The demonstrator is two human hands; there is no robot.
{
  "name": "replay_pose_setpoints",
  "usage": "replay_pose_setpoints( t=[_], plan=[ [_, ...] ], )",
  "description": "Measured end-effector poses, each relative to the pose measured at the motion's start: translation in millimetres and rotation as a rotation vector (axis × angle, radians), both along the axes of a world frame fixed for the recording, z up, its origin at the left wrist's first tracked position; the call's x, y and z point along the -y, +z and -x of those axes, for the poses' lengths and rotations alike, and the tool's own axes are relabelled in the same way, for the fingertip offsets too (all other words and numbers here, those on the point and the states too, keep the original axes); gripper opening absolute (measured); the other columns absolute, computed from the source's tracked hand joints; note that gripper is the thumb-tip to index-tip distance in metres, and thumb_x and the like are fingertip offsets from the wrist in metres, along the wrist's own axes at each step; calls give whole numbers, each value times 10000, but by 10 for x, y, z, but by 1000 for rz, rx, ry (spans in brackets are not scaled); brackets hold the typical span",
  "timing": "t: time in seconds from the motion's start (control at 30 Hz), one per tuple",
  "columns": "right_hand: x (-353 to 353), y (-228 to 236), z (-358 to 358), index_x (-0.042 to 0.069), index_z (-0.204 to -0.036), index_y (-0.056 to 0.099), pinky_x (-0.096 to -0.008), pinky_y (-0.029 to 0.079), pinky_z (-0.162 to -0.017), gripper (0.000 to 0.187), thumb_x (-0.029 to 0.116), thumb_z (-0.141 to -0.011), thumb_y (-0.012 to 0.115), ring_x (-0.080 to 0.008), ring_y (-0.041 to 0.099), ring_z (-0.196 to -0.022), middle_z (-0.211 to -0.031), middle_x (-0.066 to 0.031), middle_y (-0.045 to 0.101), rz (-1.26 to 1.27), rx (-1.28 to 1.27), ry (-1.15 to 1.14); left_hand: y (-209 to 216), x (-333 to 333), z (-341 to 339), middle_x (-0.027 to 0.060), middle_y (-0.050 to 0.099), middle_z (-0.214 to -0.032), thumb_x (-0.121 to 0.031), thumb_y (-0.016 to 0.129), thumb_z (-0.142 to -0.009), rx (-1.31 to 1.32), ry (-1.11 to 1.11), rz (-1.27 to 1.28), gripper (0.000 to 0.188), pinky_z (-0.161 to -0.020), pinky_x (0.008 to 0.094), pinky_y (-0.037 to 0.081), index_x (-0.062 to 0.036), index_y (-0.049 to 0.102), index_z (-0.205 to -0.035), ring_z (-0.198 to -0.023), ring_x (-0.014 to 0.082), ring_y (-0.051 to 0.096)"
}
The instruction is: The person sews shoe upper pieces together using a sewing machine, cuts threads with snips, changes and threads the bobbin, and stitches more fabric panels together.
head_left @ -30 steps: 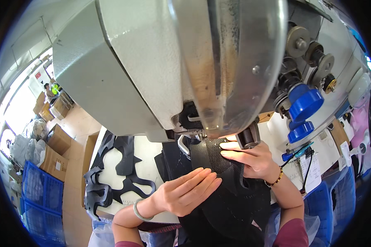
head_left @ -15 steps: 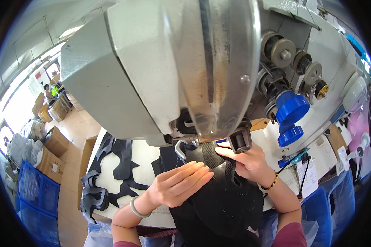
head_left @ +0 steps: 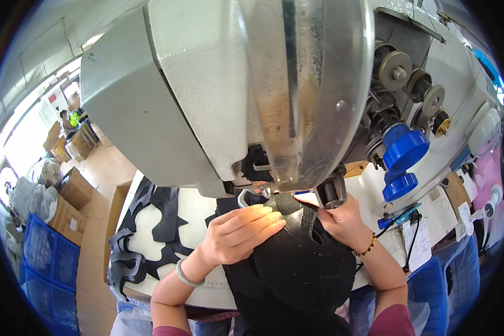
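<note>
A black mesh shoe upper (head_left: 297,243) lies under the needle end of a grey sewing machine (head_left: 134,117), its near part hanging toward me as dark cloth. My left hand (head_left: 242,234) rests on its left side, fingers stretched out flat and side by side. On the other side my right hand (head_left: 344,225) grips the upper's right edge beside an opening in it. A machine part partly covers the right fingers. The bent metal guard (head_left: 243,197) stands just beyond my left fingertips. The needle tip itself cannot be made out.
Cut black curved pieces (head_left: 165,215) lie on the white table (head_left: 199,204) at the left. Blue knobs (head_left: 406,148) stick out on the machine's right. Blue crates (head_left: 50,252) and cardboard boxes (head_left: 67,221) stand on the floor at left. Two people are far off.
The upper has turned and shifted, showing more of its mesh and opening. My left hand has moved slightly up and left; my right hand stays at the edge. The view has shifted slightly.
</note>
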State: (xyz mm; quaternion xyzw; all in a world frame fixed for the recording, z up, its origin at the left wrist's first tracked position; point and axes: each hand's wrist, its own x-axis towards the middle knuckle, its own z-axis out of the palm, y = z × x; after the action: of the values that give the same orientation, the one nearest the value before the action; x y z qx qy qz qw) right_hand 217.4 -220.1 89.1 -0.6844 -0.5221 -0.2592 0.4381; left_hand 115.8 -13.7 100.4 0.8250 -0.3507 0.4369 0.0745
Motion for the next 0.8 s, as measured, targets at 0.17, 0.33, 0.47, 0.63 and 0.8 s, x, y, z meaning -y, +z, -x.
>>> replay_pose_setpoints(
  t=[0.17, 0.33, 0.47, 0.63, 0.8],
  plan=[
    [-19, -46, -50, 95, -1025, 661, -348, 485, -642, 368, -63, -699, 601, -288, 616, -729, -872, -111, 631, -12, 51, -37, -48, -60, -33, 43, 632, -1010, -3, 586, -569, -64, -2, 50, 424, -777, 299, 501, -41, 681, -981, -948, 193, 581],
    [6, -118, -68, 78, -1015, 630, -391, 421, -870, 319, -64, -730, 611, -289, 540, -1015, -1090, -91, 591, 45, -15, -4, -143, -109, -62, 23, 597, -992, -11, 579, -586, -79, 17, 120, 442, -788, 300, 473, -80, 686, -1009, -901, 193, 559],
    [-3, -128, -36, 73, -1011, 632, -390, 419, -875, 318, -61, -722, 620, -283, 537, -1025, -1092, -90, 590, 58, -9, -20, -183, -173, -109, 21, 576, -981, -34, 592, -597, -79, -28, 243, 416, -814, 314, 467, -104, 701, -992, -887, 205, 552],
    [3, -123, -30, 91, -1005, 663, -341, 447, -767, 319, -62, -729, 615, -256, 579, -872, -954, -89, 612, 47, -20, -59, 102, -273, 12, 86, 645, -979, 36, 547, -551, -333, -141, 228, 410, -824, 352, 507, -35, 695, -927, -896, 254, 616],
    [25, -120, -34, 111, -996, 693, -286, 476, -695, 334, -75, -736, 596, -224, 620, -779, -857, -90, 648, 1, -102, -43, 404, 209, 246, 107, 636, -961, 10, 585, -701, -409, 93, 225, 298, -754, 301, 531, 18, 635, -995, -851, 242, 638]
  ],
)
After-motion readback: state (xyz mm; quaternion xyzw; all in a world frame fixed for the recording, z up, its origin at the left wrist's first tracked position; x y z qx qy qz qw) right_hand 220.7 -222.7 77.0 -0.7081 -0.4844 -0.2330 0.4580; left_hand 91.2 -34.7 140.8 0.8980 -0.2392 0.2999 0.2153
